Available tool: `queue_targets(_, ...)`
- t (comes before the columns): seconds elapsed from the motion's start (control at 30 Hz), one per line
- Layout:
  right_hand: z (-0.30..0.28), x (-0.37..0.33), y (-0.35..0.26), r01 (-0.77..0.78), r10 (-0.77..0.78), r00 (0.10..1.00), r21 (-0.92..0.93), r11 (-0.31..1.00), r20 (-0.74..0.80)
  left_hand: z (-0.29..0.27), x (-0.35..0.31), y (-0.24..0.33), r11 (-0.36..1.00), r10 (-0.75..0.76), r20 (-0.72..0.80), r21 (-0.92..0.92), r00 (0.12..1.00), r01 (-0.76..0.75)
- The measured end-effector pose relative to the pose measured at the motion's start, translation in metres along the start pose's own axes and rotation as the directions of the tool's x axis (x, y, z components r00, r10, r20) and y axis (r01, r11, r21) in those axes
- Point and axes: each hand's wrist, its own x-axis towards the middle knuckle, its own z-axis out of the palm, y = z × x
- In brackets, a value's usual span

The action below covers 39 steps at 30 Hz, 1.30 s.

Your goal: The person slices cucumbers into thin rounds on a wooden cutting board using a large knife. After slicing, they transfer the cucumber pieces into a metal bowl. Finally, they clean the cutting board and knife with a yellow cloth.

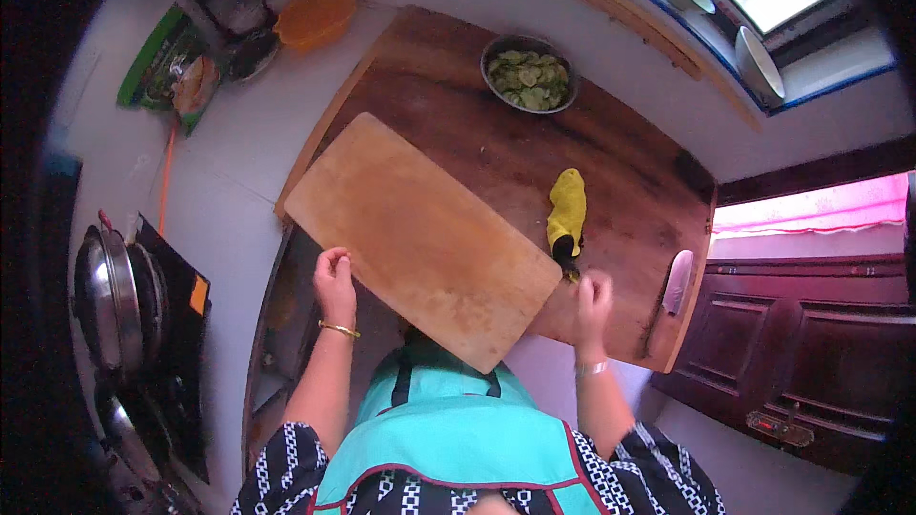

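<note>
A large rectangular wooden cutting board (410,229) lies slantwise on the brown wooden table, its near corner jutting past the front edge above my apron. My left hand (334,281) is closed right at the board's left long edge; whether the fingers grip it is hard to see. Just beyond the board's right corner is my right hand (593,300), fingers curled in, their contents hidden. Close by it lies a crumpled yellow cloth-like thing (567,205) with a dark end. At the table's right side rests a knife (678,281) with a broad pale blade.
A metal bowl of sliced green vegetable (528,76) stands at the table's (439,67) far side. On the left hang a green bag (157,76), an orange basket (315,17) and pans (119,296). A dark red cabinet (811,324) stands right; bowls (759,65) line the windowsill.
</note>
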Motion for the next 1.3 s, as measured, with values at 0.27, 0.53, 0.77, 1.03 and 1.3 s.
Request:
queue_targets(0.27,0.057,-0.023,-0.035,0.552,-0.533,0.832,-0.308,0.775,0.151,-0.005,-0.061,-0.024,0.997,-0.077,-0.039,0.027,0.996,0.078)
queue_targets(0.53,0.179,0.05,-0.096,0.876,-0.731,0.48,-0.305,0.373,0.485,0.057,-0.111,0.023,0.938,0.203,0.175,0.246,0.963,-0.243)
queue_targets(0.77,0.152,0.061,-0.052,0.616,-0.394,0.787,-0.566,0.548,0.474,0.068,-0.128,-0.025,0.967,-0.107,-0.328,0.185,0.939,0.175)
queue_targets(1.03,0.115,-0.007,-0.039,0.562,-0.232,0.776,-0.476,0.677,0.586,0.048,-0.212,-0.043,0.765,-0.362,-0.082,-0.596,0.929,0.245)
queue_targets(1.3,0.08,-0.154,0.001,0.705,-0.268,0.615,-0.365,0.608,0.742,-0.046,-0.361,-0.078,0.719,-0.412,-0.25,-0.68,0.876,0.144)
